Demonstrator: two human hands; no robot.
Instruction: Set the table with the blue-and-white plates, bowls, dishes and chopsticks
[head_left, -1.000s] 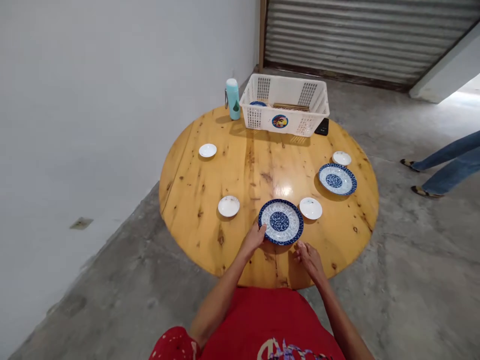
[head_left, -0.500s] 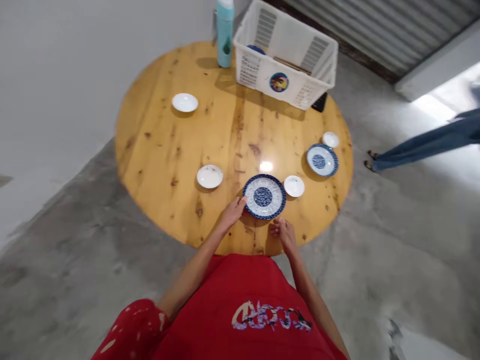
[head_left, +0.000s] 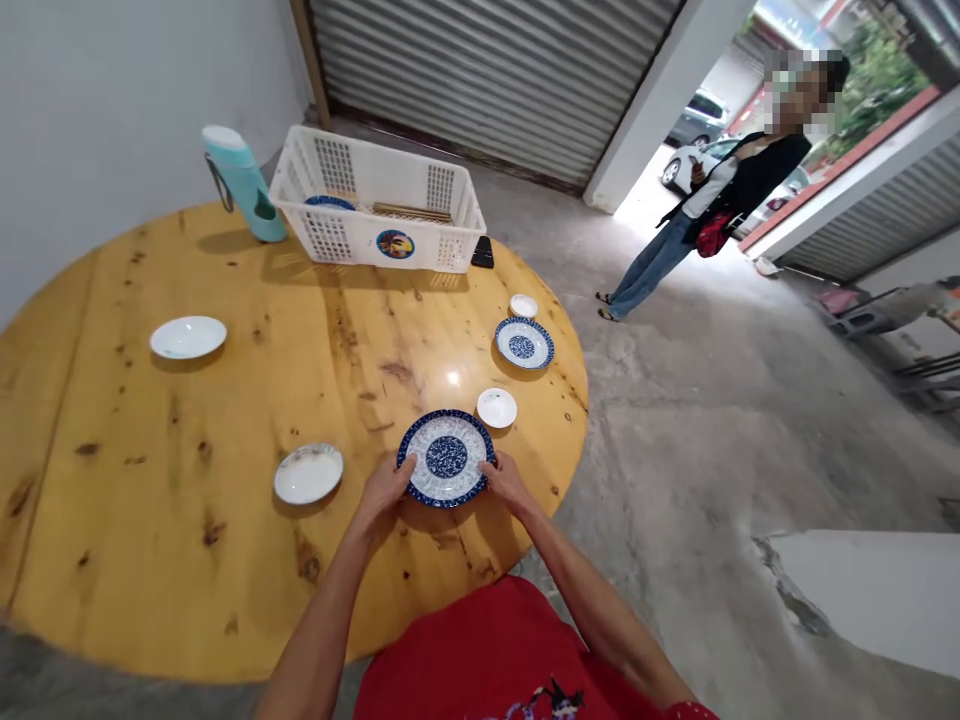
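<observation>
A blue-and-white patterned plate (head_left: pixel 447 457) is at the near side of the round wooden table (head_left: pixel 247 580). My left hand (head_left: pixel 388 484) grips its left rim, thumb on top. On the opposite rim, my right hand (head_left: pixel 505 476) holds it the same way; the fingers beneath are hidden. Just beyond the plate, to the right, sits a small white dish (head_left: pixel 496 408). A white saucer (head_left: pixel 308 474) lies left of my left hand. Farther right, a second blue-and-white plate (head_left: pixel 524 343) rests beside another small white dish (head_left: pixel 523 306).
A white plastic basket (head_left: pixel 435 245) at the back holds a blue-rimmed dish and chopsticks (head_left: pixel 412 212). Left of it stands a light-blue bottle (head_left: pixel 244 185); a black phone (head_left: pixel 483 252) lies at its right. Another white saucer (head_left: pixel 188 338) is at left. A person (head_left: pixel 705 200) stands beyond the table.
My right hand has moved from below the plate onto its right rim, so both hands now hold it. The view has tilted up and turned right, bringing the standing person into sight.
</observation>
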